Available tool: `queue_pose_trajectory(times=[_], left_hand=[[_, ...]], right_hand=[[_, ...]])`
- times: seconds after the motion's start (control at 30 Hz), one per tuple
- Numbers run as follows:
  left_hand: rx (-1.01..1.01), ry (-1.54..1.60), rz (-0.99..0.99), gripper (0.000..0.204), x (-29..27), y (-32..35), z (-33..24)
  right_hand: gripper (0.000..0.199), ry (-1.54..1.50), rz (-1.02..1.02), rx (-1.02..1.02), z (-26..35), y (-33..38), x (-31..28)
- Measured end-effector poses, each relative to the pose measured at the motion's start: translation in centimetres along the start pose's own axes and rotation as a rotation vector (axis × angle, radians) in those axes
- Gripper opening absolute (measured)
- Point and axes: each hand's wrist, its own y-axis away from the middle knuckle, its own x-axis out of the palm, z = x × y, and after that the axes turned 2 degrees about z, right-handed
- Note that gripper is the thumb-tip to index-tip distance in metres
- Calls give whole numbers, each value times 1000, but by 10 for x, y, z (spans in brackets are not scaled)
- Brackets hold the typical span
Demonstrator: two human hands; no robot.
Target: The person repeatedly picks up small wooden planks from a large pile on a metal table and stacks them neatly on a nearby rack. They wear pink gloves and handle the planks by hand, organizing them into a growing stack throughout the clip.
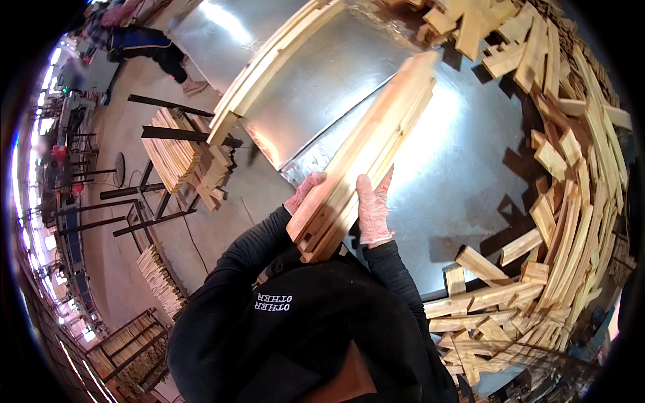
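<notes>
Left hand (304,191) and right hand (373,211) clamp the near end of a wood slat bundle (366,158) from both sides; looks stiff, long, probably front-heavy, so grip wants shifting farther up.

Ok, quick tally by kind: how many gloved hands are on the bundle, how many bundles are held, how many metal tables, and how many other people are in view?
Gloved hands: 2, the left hand and the right hand
Held bundle of wooden slats: 1
Metal table: 1
Other person, top left: 1
Total: 5
Loose offcuts heaped along the table's right edge are too many to count.
</notes>
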Motion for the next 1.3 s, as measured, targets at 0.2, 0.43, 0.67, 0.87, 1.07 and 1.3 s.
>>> queue_pose_trajectory(times=[0.2, 0.43, 0.67, 0.87, 1.07, 1.3], left_hand=[[201, -1240, -530, 47, 5, 9, -129], [695, -2434, -1068, 49, 10, 11, -306], [177, -1887, -879, 65, 0, 23, -392], [579, -2671, -627, 71, 8, 13, -391], [-323, -2809, -906, 109, 55, 6, -308], [255, -2380, -434, 82, 153, -66, -136]], right_hand=[[112, 841, -55, 152, 2, -97, 94], [119, 1381, 92, 317, 9, -188, 184], [121, 1196, 131, 184, -47, -210, 261], [77, 1559, 647, -128, -76, -192, 237], [58, 1391, 214, -352, 76, -41, 42], [77, 1625, -1268, -31, 254, 153, -351]])
